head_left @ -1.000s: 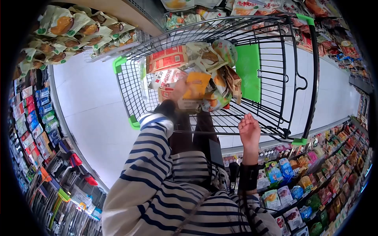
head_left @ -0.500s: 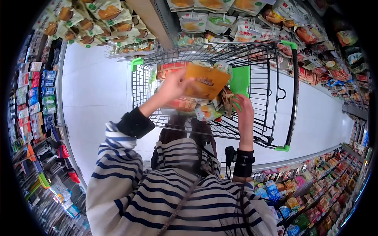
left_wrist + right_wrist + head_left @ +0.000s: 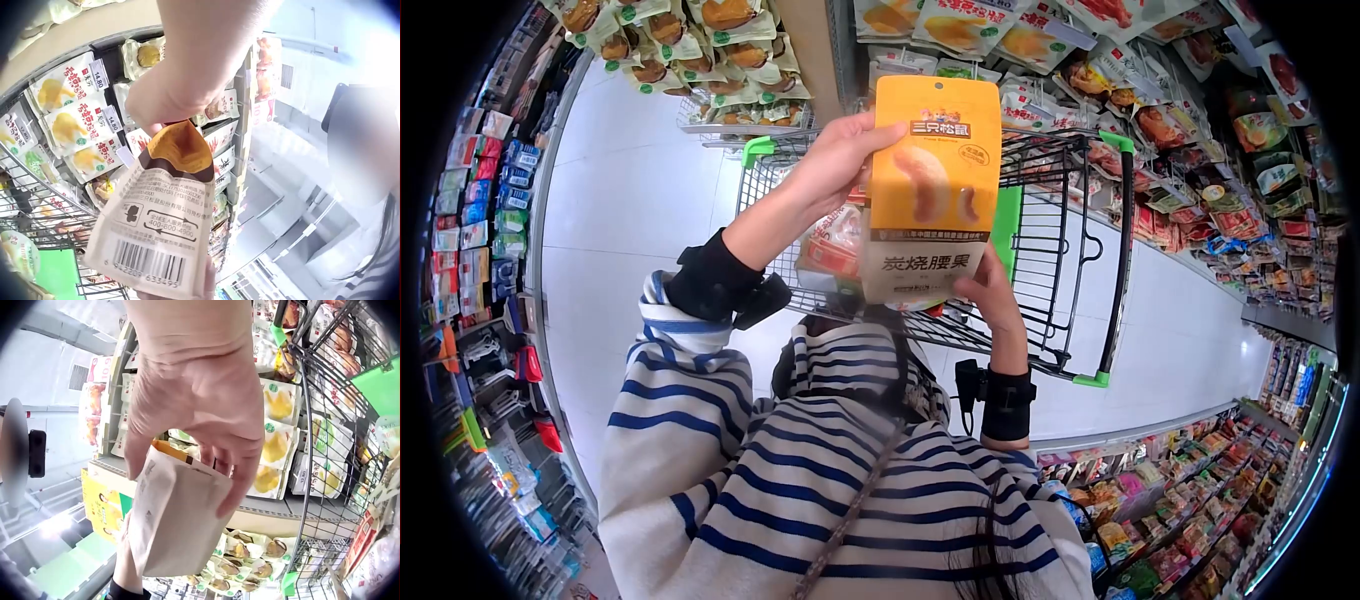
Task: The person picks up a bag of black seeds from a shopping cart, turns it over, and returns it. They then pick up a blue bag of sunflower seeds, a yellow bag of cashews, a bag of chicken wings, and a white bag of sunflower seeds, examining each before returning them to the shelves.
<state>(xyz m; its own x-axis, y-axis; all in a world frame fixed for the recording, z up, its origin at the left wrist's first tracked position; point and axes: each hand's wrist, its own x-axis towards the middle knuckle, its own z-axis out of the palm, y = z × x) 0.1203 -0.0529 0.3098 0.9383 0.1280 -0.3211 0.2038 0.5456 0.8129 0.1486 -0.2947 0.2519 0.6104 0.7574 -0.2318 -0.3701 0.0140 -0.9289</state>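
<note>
A yellow and beige snack pouch [image 3: 935, 205] is held up over the shopping cart [image 3: 1124, 255], its printed front showing in the head view. My left hand [image 3: 832, 165] pinches the pouch's upper left edge, thumb across the front. Low on its right side, my right hand [image 3: 997, 292] grips the beige part. The left wrist view shows the pouch's barcoded back [image 3: 156, 219] below my left hand [image 3: 178, 94]. In the right wrist view, the fingers of my right hand [image 3: 200, 409] curl round the pouch's beige end [image 3: 181, 515].
Packages [image 3: 832, 245] lie in the cart beneath the pouch, partly hidden by it. Shelves of hanging food packs [image 3: 975, 30] stand beyond the cart, with more bagged goods [image 3: 745, 55] at the upper left. Other shelves line the left and lower right.
The yellow pouch has come up out of the cart in my left hand and now stands upright to view. My right hand has moved from beside the cart's contents to grip its lower part.
</note>
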